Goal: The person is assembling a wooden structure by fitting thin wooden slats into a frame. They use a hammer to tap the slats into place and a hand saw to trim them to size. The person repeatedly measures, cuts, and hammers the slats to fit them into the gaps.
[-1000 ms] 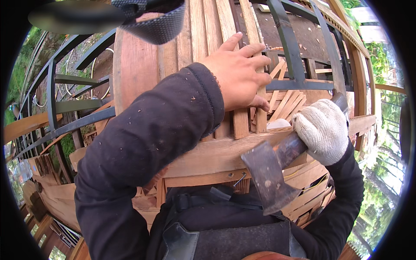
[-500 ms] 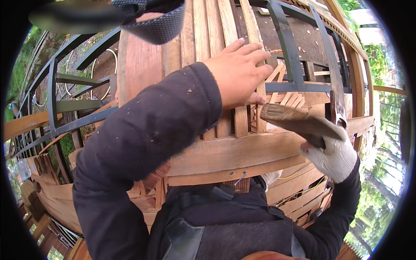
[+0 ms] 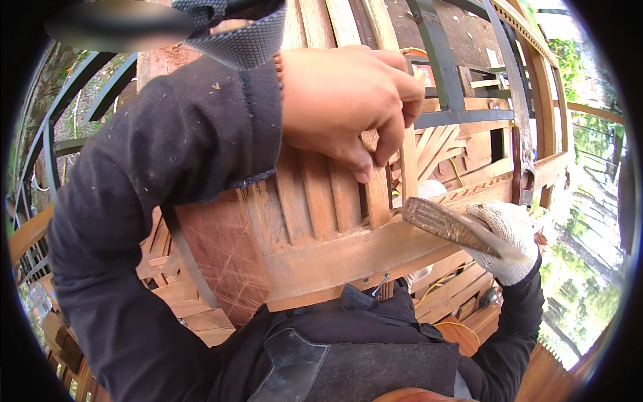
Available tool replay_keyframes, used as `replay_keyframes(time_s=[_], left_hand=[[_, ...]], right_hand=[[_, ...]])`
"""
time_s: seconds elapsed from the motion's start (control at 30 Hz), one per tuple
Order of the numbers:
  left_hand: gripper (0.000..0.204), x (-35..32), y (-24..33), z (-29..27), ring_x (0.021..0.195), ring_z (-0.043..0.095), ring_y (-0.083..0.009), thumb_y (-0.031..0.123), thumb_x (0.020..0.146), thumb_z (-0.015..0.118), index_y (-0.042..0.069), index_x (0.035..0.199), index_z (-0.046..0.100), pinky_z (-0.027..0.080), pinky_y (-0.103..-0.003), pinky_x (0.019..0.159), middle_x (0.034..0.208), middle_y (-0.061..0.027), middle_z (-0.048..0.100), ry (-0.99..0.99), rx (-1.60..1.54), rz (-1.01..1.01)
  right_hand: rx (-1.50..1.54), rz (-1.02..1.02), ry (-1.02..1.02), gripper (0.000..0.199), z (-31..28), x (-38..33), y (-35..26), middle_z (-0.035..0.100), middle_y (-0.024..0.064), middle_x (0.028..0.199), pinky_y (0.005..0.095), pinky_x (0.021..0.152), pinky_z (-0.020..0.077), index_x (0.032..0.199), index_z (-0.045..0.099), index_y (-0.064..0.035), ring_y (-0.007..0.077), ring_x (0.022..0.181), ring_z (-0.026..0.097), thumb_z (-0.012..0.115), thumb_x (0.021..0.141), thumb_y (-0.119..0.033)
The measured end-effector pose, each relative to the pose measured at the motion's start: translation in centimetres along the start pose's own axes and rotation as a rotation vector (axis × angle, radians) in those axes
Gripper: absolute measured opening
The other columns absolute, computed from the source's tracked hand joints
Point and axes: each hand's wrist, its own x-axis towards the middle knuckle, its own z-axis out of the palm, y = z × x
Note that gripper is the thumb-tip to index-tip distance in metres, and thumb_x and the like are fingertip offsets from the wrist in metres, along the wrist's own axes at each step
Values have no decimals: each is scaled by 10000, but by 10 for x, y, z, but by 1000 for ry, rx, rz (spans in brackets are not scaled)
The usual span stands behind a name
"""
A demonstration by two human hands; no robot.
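My left hand, bare with a bead bracelet, reaches over a row of wooden slats set in a frame. Its thumb and curled fingers close around one narrow slat near the row's right side. The slat's near end sits against a wooden rail in front of me. In a white knitted glove, my right hand is wrapped around a worn, flat piece of wood. That piece is held tilted above the rail's right part, its blunt end toward the slats. The glove hides its other end.
A dark metal frame stands beyond the slats at the right, with loose wood strips below it. A reddish board lies left of the slats. A metal fastener sticks out near my waist. A blurred strap hangs at the top.
My left hand has gone from lying spread over the slats to curling its fingers around one. The view has shifted, showing more of the reddish board. The right hand still grips the wood piece.
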Motion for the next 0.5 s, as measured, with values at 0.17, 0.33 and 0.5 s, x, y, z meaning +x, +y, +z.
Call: replay_keyframes(time_s=[0.17, 0.33, 0.5], left_hand=[[170, 1, -8, 4, 1203, 557, -244, 264, 693, 915, 201, 827, 830, 468, -426, 1030, 1074, 12, 669, 34, 49, 53], [164, -4, -6, 8, 1216, 566, -234, 271, 708, 910, 216, 839, 831, 479, -425, 1032, 1079, 28, 677, 58, 97, 35], [203, -2, -4, 11, 1199, 597, -229, 284, 711, 917, 228, 889, 835, 512, -443, 994, 1088, 26, 684, 33, 158, 11]], right_hand=[[-83, -120, -87, 456, -13, 22, -7, 746, 125, 1067, 455, 944, 526, 1137, 752, -50, 353, 1024, 704, 892, 734, -211], [-96, -183, -105, 507, -25, 37, -20, 742, 128, 1055, 476, 970, 509, 1110, 752, -50, 355, 1039, 697, 884, 650, -218], [-272, -164, -129, 552, -28, 41, -23, 740, 89, 1009, 460, 866, 557, 1107, 740, -80, 316, 965, 720, 891, 582, -161]])
